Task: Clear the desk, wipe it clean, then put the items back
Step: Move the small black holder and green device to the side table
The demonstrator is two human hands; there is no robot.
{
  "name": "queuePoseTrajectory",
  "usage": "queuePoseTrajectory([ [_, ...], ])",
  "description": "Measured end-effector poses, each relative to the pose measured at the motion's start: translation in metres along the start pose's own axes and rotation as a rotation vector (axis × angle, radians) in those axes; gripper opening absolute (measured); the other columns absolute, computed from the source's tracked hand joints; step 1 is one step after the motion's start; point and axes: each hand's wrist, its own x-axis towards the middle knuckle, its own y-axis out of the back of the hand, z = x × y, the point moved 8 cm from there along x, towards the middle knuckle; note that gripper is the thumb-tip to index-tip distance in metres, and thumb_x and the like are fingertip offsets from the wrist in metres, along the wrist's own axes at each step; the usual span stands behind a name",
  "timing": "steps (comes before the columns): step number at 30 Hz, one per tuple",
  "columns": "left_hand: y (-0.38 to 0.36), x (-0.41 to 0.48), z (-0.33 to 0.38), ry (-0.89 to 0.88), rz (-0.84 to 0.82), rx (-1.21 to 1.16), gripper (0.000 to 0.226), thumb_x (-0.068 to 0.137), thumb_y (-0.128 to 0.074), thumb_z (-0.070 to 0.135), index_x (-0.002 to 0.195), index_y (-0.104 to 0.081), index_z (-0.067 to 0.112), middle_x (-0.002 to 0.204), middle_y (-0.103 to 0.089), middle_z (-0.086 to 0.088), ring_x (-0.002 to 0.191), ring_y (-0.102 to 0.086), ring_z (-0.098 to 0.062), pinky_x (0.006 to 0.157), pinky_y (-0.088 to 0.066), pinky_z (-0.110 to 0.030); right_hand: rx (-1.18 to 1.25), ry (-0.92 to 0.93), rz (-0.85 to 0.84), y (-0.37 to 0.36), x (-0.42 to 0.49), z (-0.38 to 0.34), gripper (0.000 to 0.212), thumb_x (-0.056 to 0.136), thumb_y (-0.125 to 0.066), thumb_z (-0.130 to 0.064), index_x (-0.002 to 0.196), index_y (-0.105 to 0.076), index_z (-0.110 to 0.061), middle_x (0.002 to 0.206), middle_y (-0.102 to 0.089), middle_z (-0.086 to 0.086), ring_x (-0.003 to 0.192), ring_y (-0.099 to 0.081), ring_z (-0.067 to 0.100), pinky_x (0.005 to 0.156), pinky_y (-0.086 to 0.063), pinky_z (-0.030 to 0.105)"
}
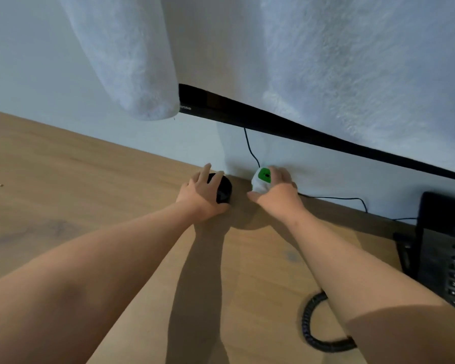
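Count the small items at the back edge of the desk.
2. A black round item held in the left hand; a white item with a green top held in the right hand, both by the wall. More may hide behind the hands.

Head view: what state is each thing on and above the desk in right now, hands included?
Left hand: gripping the black round object at the back of the desk.
Right hand: gripping the white and green object by the wall.
Towel: draped over the screen, hiding most of it.
Telephone: on the desk at the right, coiled cord lying loose.
Thin cable: hanging below the screen, running along the wall.
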Motion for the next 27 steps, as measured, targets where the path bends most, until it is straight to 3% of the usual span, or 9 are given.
queuePoseTrajectory([
  [7, 0.001, 0.007, -0.003, 0.044, 0.038, -0.039, 0.073, 0.081, -0.064, 0.044, 0.138, -0.029, 0.016, 0.139, -0.037, -0.005, 0.125, -0.038, -0.029, 0.090, -0.044, -0.040, 0.054, -0.003, 0.003, -0.003, 0.009, 0.006, 0.088, 0.078, -0.071, -0.042, 0.145, -0.020, -0.018, 0.146, -0.018, 0.005, 0.128, -0.038, 0.032, 0.103, -0.040, 0.040],
  [11, 0.003, -0.006, -0.007, 0.096, 0.026, -0.111, 0.078, 0.073, -0.073, 0.043, 0.134, -0.034, 0.014, 0.134, -0.041, -0.006, 0.121, -0.042, -0.028, 0.089, -0.045, -0.039, 0.051, 0.010, 0.025, -0.001, 0.000, 0.002, 0.081, 0.071, -0.077, -0.040, 0.133, -0.031, -0.015, 0.127, -0.024, 0.007, 0.113, -0.048, 0.031, 0.091, -0.046, 0.033],
  [17, 0.022, -0.049, -0.027, 0.104, 0.167, -0.250, 0.084, 0.066, -0.075, 0.041, 0.136, -0.038, 0.013, 0.127, -0.046, -0.006, 0.119, -0.043, -0.025, 0.091, -0.043, -0.035, 0.042, 0.066, 0.066, -0.005, -0.019, -0.010, 0.085, 0.069, -0.079, -0.036, 0.135, -0.030, -0.017, 0.130, -0.039, 0.009, 0.110, -0.051, 0.028, 0.080, -0.051, 0.034],
  [20, 0.034, -0.079, -0.047, 0.126, 0.246, -0.335, 0.082, 0.067, -0.074, 0.039, 0.136, -0.038, 0.014, 0.128, -0.046, -0.003, 0.121, -0.042, -0.023, 0.092, -0.042, -0.033, 0.124, 0.092, 0.060, -0.009, -0.036, -0.034, 0.087, 0.067, -0.080, -0.039, 0.136, -0.030, -0.020, 0.126, -0.042, 0.006, 0.109, -0.051, 0.027, 0.079, -0.056, 0.042],
  [24, 0.054, -0.126, -0.095, 0.173, 0.314, -0.386, 0.083, 0.067, -0.075, 0.039, 0.137, -0.038, 0.015, 0.131, -0.046, -0.002, 0.123, -0.040, -0.022, 0.095, -0.040, -0.031, 0.151, 0.200, 0.003, -0.027, -0.070, -0.096, 0.092, 0.066, -0.079, -0.042, 0.140, -0.029, -0.020, 0.123, -0.045, 0.004, 0.113, -0.048, 0.023, 0.090, -0.048, 0.036],
  [27, 0.069, -0.168, -0.145, 0.220, 0.362, -0.376, 0.081, 0.063, -0.077, 0.037, 0.133, -0.042, 0.016, 0.128, -0.047, -0.001, 0.121, -0.041, -0.024, 0.093, -0.039, -0.030, 0.230, 0.299, -0.067, -0.053, -0.100, -0.155, 0.087, 0.065, -0.080, -0.037, 0.137, -0.032, -0.025, 0.123, -0.042, -0.003, 0.111, -0.046, 0.018, 0.086, -0.040, 0.029],
])
